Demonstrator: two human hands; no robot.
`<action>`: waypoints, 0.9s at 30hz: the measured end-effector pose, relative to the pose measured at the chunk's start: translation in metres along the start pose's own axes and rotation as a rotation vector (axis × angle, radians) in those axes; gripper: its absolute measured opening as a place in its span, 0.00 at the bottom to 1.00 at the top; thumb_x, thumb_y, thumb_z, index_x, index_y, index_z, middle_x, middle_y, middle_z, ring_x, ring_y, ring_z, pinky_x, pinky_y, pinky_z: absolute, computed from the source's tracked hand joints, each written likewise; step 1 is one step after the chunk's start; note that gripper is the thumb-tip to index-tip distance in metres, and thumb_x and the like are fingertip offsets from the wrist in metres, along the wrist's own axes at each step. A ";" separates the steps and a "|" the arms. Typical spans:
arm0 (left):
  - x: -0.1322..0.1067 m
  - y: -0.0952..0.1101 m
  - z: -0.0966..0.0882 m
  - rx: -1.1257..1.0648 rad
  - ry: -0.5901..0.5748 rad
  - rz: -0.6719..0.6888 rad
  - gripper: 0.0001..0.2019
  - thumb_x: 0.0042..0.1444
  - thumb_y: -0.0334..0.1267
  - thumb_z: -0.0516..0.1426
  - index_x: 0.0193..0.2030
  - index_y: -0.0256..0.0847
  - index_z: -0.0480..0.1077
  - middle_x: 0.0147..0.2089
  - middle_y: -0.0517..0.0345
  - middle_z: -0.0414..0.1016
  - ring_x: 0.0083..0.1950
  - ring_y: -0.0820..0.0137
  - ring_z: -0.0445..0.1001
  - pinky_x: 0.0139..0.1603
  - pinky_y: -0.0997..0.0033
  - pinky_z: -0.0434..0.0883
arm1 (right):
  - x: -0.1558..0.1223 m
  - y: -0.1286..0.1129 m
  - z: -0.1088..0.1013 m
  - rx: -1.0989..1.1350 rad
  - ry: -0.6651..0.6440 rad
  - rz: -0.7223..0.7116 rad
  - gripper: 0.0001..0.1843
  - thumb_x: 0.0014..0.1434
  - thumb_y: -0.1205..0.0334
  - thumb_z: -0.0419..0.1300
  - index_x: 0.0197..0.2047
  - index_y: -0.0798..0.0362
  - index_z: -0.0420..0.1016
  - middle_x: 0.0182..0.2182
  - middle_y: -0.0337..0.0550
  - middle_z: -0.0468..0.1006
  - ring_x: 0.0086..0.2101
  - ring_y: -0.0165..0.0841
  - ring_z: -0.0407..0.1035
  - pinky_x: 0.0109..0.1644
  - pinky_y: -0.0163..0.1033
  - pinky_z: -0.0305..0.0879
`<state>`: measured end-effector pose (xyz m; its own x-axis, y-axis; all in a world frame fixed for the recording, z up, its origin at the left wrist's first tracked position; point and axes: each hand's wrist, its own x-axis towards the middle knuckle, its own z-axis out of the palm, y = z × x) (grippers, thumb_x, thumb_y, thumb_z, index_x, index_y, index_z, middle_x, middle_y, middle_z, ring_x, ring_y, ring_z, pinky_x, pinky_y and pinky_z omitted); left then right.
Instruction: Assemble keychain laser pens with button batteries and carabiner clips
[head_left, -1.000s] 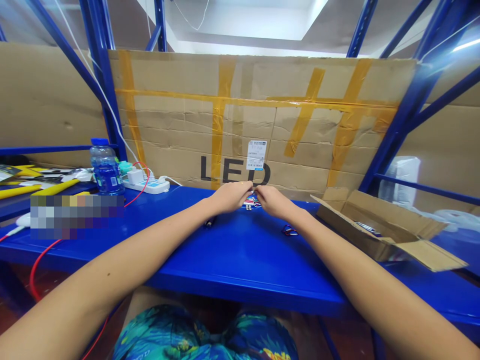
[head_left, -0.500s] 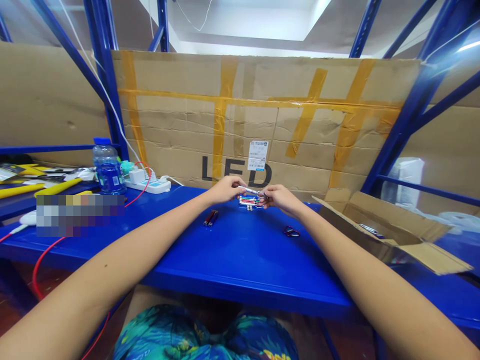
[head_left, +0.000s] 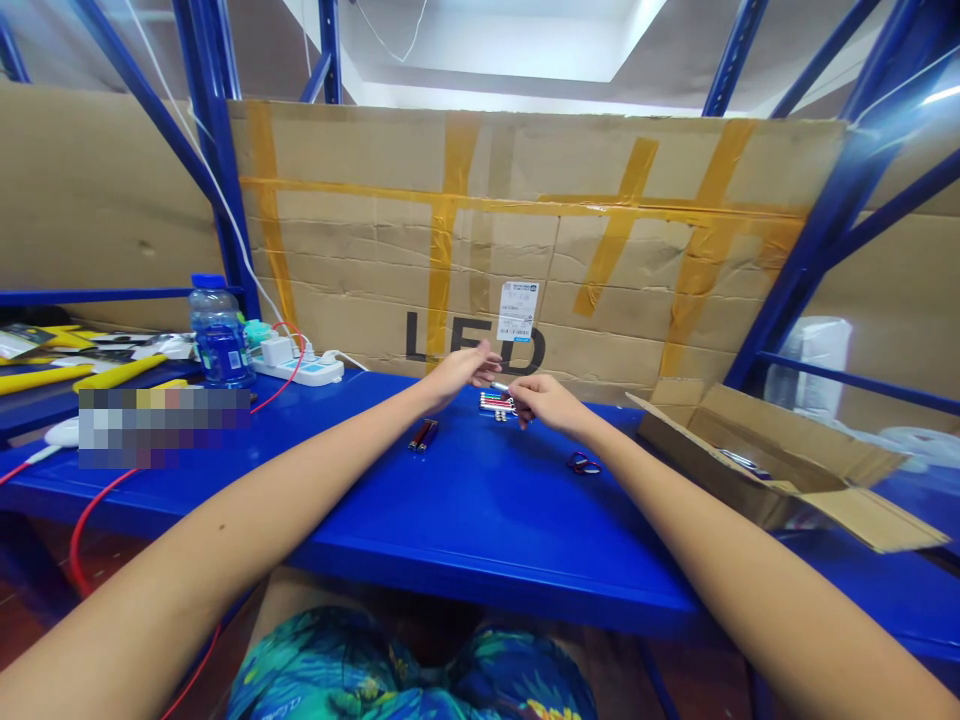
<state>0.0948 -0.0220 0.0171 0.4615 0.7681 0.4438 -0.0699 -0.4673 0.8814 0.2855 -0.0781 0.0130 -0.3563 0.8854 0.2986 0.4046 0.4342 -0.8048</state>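
Both arms reach far across the blue metal table (head_left: 480, 520). My left hand (head_left: 465, 366) hovers with fingers loosely spread just left of a short row of small coloured pens (head_left: 496, 404) lying on the table. My right hand (head_left: 546, 400) is closed in a pinch on a thin silvery pen (head_left: 501, 386) held above that row. The two hands are a few centimetres apart. Two dark red stick-like pieces (head_left: 422, 435) lie left of the row, and a small dark clip (head_left: 581, 463) lies to its right.
A taped cardboard sheet marked LED (head_left: 525, 240) walls the back. An open cardboard box (head_left: 772, 455) sits at right. At left are a water bottle (head_left: 217, 335), a white power strip (head_left: 300, 368) with a red cable (head_left: 97, 505), and yellow tools (head_left: 112, 375).
My left hand has let go of the thin pen and opened, drifting slightly up and left. My right hand keeps the pen and has lowered toward the row.
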 end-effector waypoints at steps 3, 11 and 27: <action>0.002 -0.001 -0.011 -0.284 0.004 -0.116 0.36 0.60 0.67 0.45 0.46 0.33 0.75 0.48 0.38 0.78 0.49 0.56 0.76 0.48 0.60 0.71 | 0.000 -0.003 0.002 -0.007 -0.009 0.011 0.18 0.61 0.59 0.53 0.21 0.51 0.58 0.15 0.32 0.60 0.16 0.27 0.61 0.25 0.36 0.60; 0.002 -0.003 -0.023 -0.415 -0.027 -0.187 0.38 0.60 0.68 0.41 0.47 0.33 0.75 0.48 0.39 0.79 0.50 0.54 0.76 0.48 0.59 0.71 | -0.001 -0.004 0.005 0.018 -0.036 -0.007 0.16 0.61 0.58 0.53 0.23 0.50 0.57 0.15 0.31 0.59 0.17 0.27 0.62 0.23 0.35 0.61; -0.001 -0.001 -0.020 -0.430 -0.039 -0.211 0.39 0.59 0.69 0.42 0.44 0.33 0.75 0.45 0.38 0.80 0.49 0.54 0.76 0.49 0.57 0.71 | -0.001 -0.003 0.006 -0.219 -0.008 -0.022 0.14 0.65 0.58 0.49 0.27 0.51 0.62 0.16 0.33 0.65 0.17 0.29 0.66 0.24 0.35 0.60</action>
<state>0.0773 -0.0135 0.0191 0.5371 0.8059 0.2491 -0.3271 -0.0732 0.9422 0.2796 -0.0812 0.0116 -0.3735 0.8744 0.3098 0.5696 0.4797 -0.6674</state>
